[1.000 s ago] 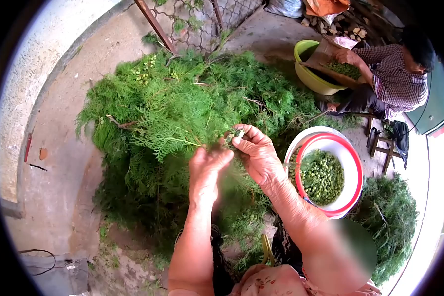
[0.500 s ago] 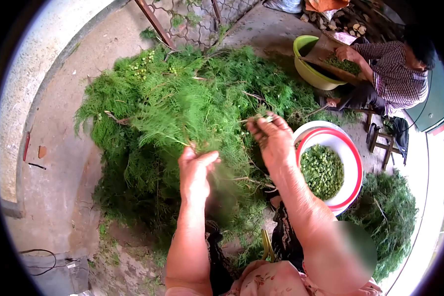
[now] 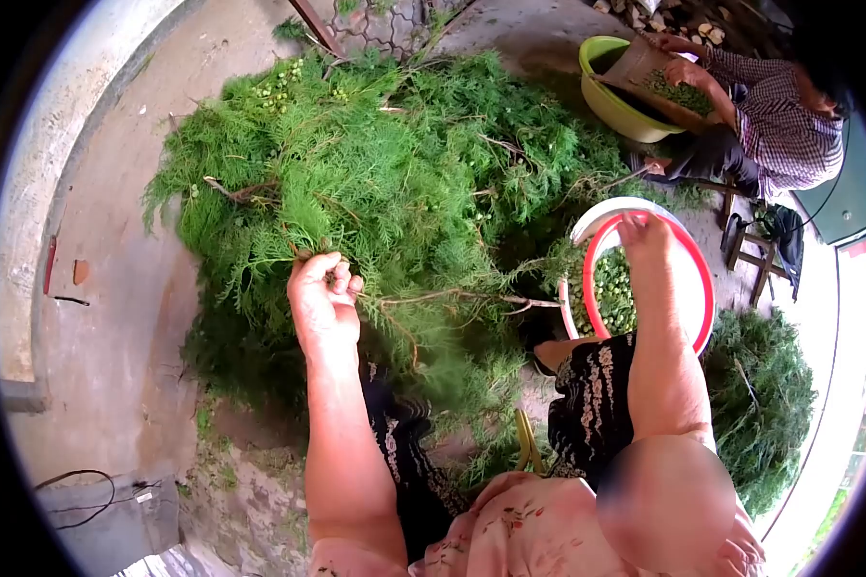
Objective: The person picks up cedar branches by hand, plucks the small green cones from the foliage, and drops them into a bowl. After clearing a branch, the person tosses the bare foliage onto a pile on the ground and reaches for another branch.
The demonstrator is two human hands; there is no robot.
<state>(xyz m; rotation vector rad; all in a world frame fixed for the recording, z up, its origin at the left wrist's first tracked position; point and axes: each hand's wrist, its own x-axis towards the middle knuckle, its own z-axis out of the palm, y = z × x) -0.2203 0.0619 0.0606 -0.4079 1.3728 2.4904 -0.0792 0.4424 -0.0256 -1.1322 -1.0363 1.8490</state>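
A: Quick, what's the green stuff like?

B: Big heap of branches (image 3: 423,163), feathery, bright green, flat scaly fronds. Small round green berries in clusters, esp. top left of the heap.

A: Hands?

B: Left hand (image 3: 322,293) is a closed fist round the stem of one sprig (image 3: 260,245), at the heap's near edge; the frond fans up & left from the fist. Right hand (image 3: 642,231) is well apart, out over the bowl (image 3: 710,288), palm down. Can't tell if its fingers are spread or curled.

A: Bowl?

B: White w/ red rim, on the ground just right of the heap, approx. half full of picked berries (image 3: 611,288).

A: Surroundings?

B: Outdoors, bare concrete ground (image 3: 115,317), pale curved kerb (image 3: 38,192) on the left. Smaller green pile (image 3: 760,404) right of the bowl. Another person in a checked shirt (image 3: 779,125) sits top right over a lime-green basin (image 3: 611,106), w/ a low wooden stool (image 3: 751,255) nearby.
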